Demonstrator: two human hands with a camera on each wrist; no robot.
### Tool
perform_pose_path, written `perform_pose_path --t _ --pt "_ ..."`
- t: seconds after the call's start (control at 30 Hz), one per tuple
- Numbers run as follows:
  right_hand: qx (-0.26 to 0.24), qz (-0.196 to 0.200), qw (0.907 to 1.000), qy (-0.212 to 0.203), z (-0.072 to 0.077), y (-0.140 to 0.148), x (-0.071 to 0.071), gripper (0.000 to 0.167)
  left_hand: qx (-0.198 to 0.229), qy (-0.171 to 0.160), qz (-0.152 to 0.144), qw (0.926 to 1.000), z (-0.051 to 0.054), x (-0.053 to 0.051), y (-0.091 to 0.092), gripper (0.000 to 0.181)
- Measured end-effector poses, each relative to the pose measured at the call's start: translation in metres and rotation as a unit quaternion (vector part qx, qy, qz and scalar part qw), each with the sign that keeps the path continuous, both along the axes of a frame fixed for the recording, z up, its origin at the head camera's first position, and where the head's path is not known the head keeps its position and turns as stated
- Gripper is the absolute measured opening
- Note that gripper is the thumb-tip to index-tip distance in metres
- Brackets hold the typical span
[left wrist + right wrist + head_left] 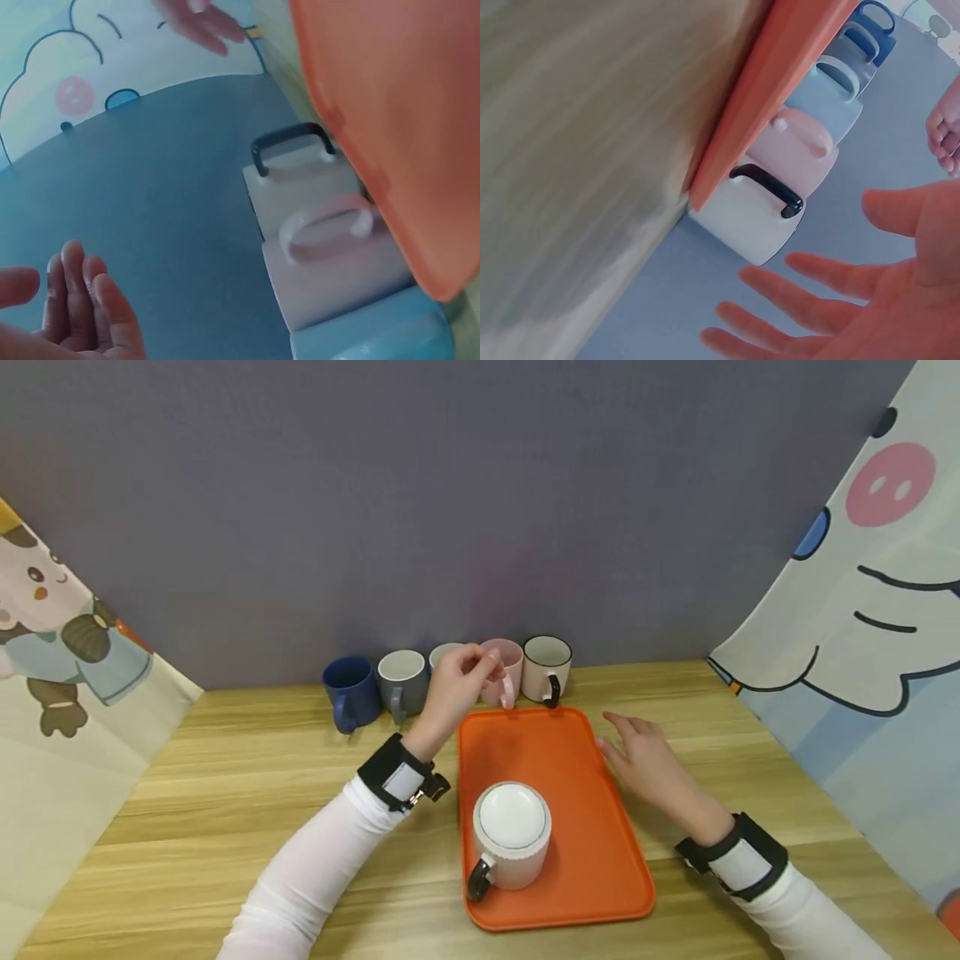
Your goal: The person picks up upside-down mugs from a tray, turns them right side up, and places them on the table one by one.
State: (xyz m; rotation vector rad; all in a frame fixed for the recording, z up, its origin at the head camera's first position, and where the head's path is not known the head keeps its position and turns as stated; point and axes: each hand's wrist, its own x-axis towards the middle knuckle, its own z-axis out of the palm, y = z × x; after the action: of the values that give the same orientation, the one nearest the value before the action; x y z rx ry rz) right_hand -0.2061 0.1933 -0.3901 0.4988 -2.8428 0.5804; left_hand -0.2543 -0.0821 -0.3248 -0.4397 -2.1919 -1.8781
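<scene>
My left hand [457, 681] hovers over the row of mugs, in front of the light blue mug [826, 101] and beside the pink mug [504, 670]. Its fingers are loosely bent, with a gap to the thumb and nothing held. My right hand [643, 758] is held by the tray's right edge, fingers spread and empty. On the orange tray [555, 752] stands a white mug [513, 835] with a black handle, apparently upside down, near the front left. Most of the light blue mug is hidden behind my left hand in the head view.
Along the grey back panel [480, 510], a navy mug [352, 689] and a grey mug [402, 677] stand at the row's left. A cream mug [543, 664] with a black handle ends it at right. Cartoon-printed cloths hang on both sides of the wooden table [262, 777].
</scene>
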Motion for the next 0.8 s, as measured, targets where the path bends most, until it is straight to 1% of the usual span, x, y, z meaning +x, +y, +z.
perform_pose_path --t 0.07,0.13,0.23,0.33,0.43,0.5,0.6,0.73,0.8 --pt "-0.001 0.001 1.0000 0.001 0.000 -0.003 -0.001 0.048 -0.002 0.024 0.004 0.9997 -0.005 0.006 -0.004 0.024" --pt "-0.002 0.005 1.0000 0.005 0.000 -0.007 -0.002 0.048 -0.002 0.036 0.012 0.9993 -0.009 0.012 -0.007 0.024" --pt "-0.003 0.009 0.9999 0.006 0.001 -0.012 -0.003 0.049 -0.003 0.043 0.024 0.9988 -0.014 0.021 -0.011 0.022" --pt "-0.003 0.013 0.9999 0.009 0.002 -0.018 -0.004 0.048 -0.028 0.052 0.046 0.9972 -0.019 0.030 -0.017 0.019" --pt "-0.003 0.015 0.9998 0.015 0.003 -0.022 -0.005 0.048 -0.044 0.057 0.052 0.9960 -0.024 0.040 -0.023 0.015" --pt "-0.002 0.019 0.9996 0.022 0.003 -0.025 -0.007 0.047 -0.053 0.058 0.050 0.9956 -0.026 0.047 -0.026 0.014" --pt "0.000 0.021 0.9993 0.031 0.003 -0.027 -0.008 0.047 -0.056 0.054 0.038 0.9962 -0.031 0.055 -0.029 0.012" --pt "-0.003 0.025 0.9991 0.033 0.005 -0.031 -0.008 0.047 -0.064 0.056 0.023 0.9962 -0.038 0.062 -0.032 0.010" --pt "-0.007 0.025 0.9992 0.031 0.005 -0.033 -0.007 0.047 -0.072 0.058 0.012 0.9956 -0.041 0.064 -0.035 0.010"
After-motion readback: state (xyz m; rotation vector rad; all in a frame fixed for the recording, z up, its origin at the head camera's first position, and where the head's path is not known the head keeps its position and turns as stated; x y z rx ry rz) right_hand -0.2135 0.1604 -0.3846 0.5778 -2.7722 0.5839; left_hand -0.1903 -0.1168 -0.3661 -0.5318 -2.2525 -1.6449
